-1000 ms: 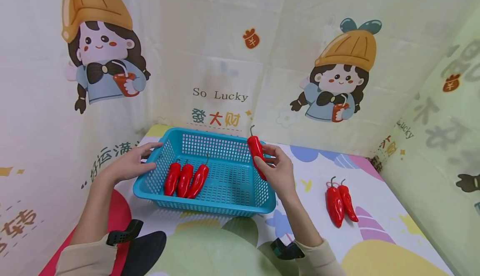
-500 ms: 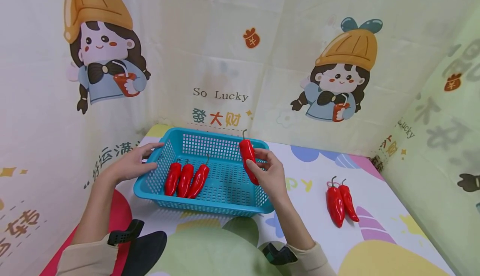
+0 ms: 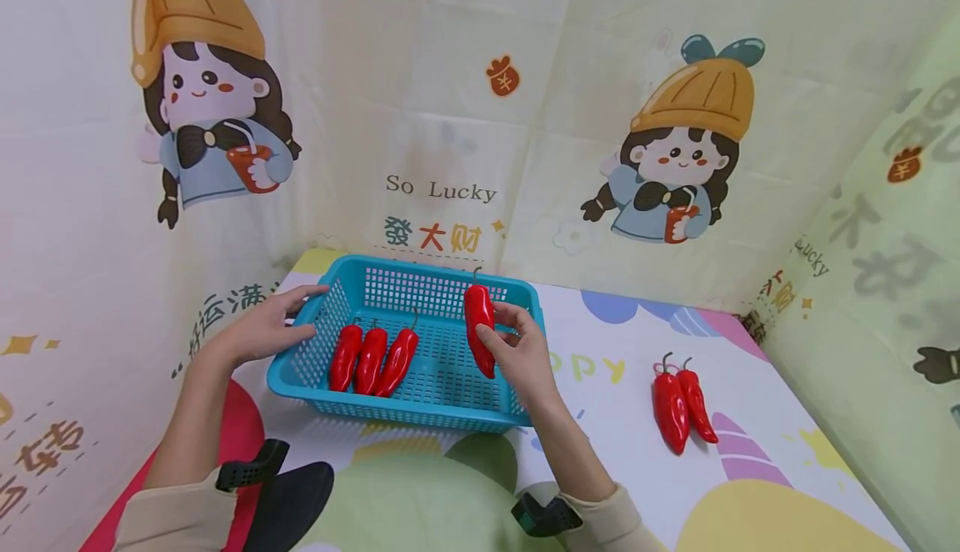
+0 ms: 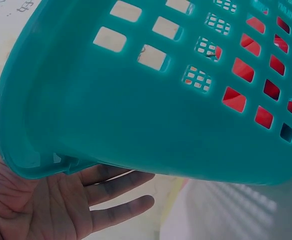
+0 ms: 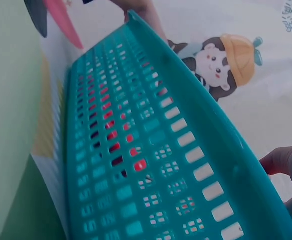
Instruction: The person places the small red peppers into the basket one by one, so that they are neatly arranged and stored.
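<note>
A red chili pepper (image 3: 479,331) with a dark stem is pinched between the thumb and fingers of my right hand (image 3: 520,358). It hangs over the right half of the blue plastic basket (image 3: 420,408), stem up and slightly tilted. Inside the basket's left part, three red peppers (image 3: 371,360) lie side by side. My left hand (image 3: 258,331) is at the basket's left end, its fingers at the rim. The left wrist view shows its fingers (image 4: 120,212) stretched out along the outside of the basket wall. Only part of my right hand (image 5: 288,165) appears in the right wrist view.
Two more red peppers (image 3: 681,406) lie together on the patterned tablecloth (image 3: 585,406) right of the basket. A printed cloth backdrop (image 3: 555,202) stands behind the table, with cloth walls at both sides. Dark straps (image 3: 546,516) sit on both wrists.
My right hand has carried the pepper left and slightly down, from above the basket's right end to further inside it. The left hand has hardly moved.
</note>
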A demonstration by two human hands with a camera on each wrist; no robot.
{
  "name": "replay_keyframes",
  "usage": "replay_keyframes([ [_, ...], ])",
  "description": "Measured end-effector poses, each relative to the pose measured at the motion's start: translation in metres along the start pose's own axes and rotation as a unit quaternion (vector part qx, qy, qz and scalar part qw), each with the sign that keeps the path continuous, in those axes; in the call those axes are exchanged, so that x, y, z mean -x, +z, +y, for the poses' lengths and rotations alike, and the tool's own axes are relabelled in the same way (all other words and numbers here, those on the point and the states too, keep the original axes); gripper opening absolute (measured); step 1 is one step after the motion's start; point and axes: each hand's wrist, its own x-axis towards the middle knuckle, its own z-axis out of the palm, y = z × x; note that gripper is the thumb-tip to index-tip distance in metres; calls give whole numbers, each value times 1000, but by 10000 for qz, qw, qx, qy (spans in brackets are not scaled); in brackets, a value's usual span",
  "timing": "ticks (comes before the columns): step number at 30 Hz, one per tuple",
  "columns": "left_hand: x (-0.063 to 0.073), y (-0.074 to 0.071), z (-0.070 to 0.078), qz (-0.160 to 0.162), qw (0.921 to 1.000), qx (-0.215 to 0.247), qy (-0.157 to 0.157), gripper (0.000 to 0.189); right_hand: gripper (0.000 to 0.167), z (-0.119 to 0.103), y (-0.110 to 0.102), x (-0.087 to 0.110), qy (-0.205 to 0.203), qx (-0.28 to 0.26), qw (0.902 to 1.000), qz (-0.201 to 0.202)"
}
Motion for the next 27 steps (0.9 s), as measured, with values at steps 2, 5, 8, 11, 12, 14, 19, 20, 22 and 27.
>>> replay_keyframes([
  [2, 0, 0, -1, -17, 10000, 16, 3, 82, 62, 0, 3, 1, 68, -3, 10000, -32],
  [5, 0, 1, -1, -38, 10000, 60, 8, 81, 64, -1, 8, 3, 187, 0, 9998, -36],
  [8, -1, 1, -2, -42, 10000, 79, 20, 80, 66, -2, 12, 3, 295, -94, 9995, -93],
  [11, -2, 1, -2, -28, 10000, 28, 29, 80, 67, -2, 16, 3, 329, -179, 9991, -194],
  [12, -2, 1, -1, -25, 10000, 13, 27, 80, 67, -2, 17, 3, 344, -196, 9990, -218],
  [14, -2, 1, -1, -21, 10000, -26, 19, 80, 69, -2, 19, 3, 375, -191, 9988, -252],
  [19, -1, 0, -2, -38, 10000, -55, 25, 81, 70, -4, 25, 5, 474, -217, 9979, -393],
  [20, -1, 0, -1, -40, 10000, -39, 17, 81, 70, -5, 26, 5, 498, -230, 9976, -431],
  [22, 0, 0, -1, -45, 10000, -33, 21, 81, 70, -6, 28, 5, 541, -252, 9970, -490],
  [27, 0, 0, -1, -50, 10000, -50, 10, 82, 74, -8, 33, 6, 692, -326, 9956, -539],
])
